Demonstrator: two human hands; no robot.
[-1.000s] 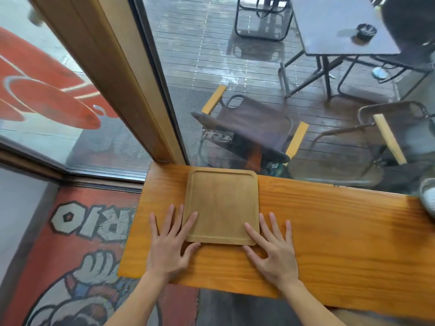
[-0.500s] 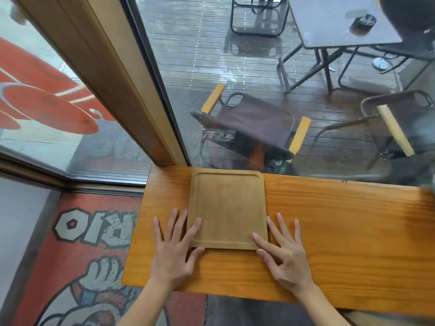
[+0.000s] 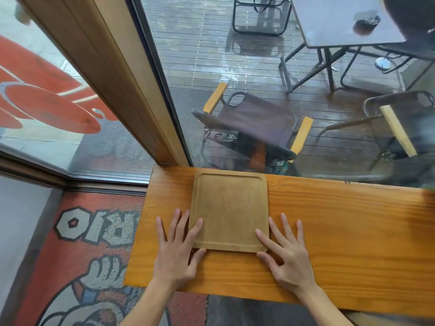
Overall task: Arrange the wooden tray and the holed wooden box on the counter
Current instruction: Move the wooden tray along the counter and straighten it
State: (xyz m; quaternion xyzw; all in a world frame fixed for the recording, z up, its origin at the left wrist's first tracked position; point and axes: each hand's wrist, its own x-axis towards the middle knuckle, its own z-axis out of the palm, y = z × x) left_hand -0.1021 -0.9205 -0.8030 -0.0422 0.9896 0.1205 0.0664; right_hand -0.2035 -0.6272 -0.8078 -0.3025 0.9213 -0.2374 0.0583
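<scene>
A square wooden tray [image 3: 229, 209] with a shallow rim lies flat at the left end of the orange wooden counter [image 3: 341, 227], its far edge close to the window. My left hand [image 3: 176, 250] rests flat at the tray's near-left corner, index finger on the rim and thumb against the near edge. My right hand [image 3: 286, 252] lies flat at the near-right corner, index finger touching the rim. Both hands have their fingers spread. The holed wooden box is not in view.
A glass window with a wooden frame post [image 3: 113, 74] stands right behind the counter. Outside are folding chairs [image 3: 254, 128] and a table [image 3: 341, 20] on a wet deck. A red patterned floor mat [image 3: 77, 255] lies below the counter's left end.
The tray has slid a little away from me toward the window and squared up with the counter. Both hands stayed at its near corners.
</scene>
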